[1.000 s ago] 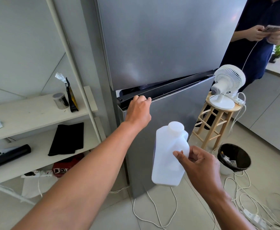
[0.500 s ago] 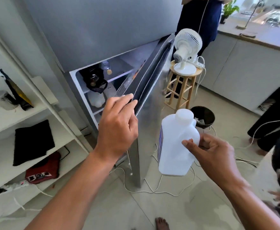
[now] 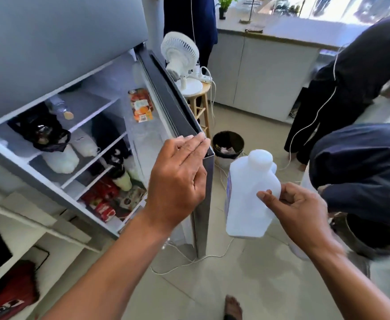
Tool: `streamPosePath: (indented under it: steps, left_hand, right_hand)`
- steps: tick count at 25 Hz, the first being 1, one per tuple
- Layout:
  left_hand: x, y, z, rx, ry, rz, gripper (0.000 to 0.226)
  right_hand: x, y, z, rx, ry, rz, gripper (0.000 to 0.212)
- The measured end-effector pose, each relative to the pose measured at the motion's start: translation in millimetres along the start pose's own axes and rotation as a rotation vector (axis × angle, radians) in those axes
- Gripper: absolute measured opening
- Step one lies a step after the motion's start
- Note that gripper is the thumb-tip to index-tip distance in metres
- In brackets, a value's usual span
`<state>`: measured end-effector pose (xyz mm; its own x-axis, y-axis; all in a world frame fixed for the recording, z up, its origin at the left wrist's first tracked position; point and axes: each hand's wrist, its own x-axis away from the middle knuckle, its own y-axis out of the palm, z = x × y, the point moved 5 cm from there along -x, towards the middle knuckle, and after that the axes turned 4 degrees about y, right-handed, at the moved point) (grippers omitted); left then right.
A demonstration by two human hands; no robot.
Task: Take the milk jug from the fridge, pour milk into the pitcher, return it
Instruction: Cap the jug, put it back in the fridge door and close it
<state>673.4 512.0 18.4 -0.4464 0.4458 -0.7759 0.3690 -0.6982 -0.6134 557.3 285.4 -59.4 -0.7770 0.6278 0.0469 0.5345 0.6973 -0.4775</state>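
Note:
My right hand (image 3: 298, 211) grips the white milk jug (image 3: 247, 195) by its handle side; the capped jug hangs upright over the floor, right of the fridge door. My left hand (image 3: 180, 179) is closed on the top corner of the lower fridge door (image 3: 175, 107), which stands wide open. Inside the fridge (image 3: 57, 144) the shelves hold a black bag, white packs, bottles and red packets. A juice carton (image 3: 140, 105) sits in the door rack. No pitcher is in view.
A white fan (image 3: 180, 56) stands on a wooden stool behind the door, with a black bin (image 3: 228, 144) on the floor beside it. White cables trail across the tiles. Two people bend at the right; another stands at the counter (image 3: 270, 31). Open shelves are at the left.
My left hand has pulled the lower fridge door from nearly closed to wide open, exposing the shelves. The jug has stayed in my right hand. My view has swung right.

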Motion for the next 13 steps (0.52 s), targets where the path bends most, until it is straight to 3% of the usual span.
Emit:
streamPosePath:
  steps: [5,13]
  left_hand:
    - [-45.8,70.5,32.2,0.046,0.115,-0.064,0.046]
    - [-123.3,173.6,63.5,0.110,0.115,-0.057,0.039]
  right_hand:
    - [-21.7,-43.7,32.5,-0.016,0.033,0.107,0.016]
    - [-58.8,-87.7,59.2,0.006,0.062,0.212,0.018]
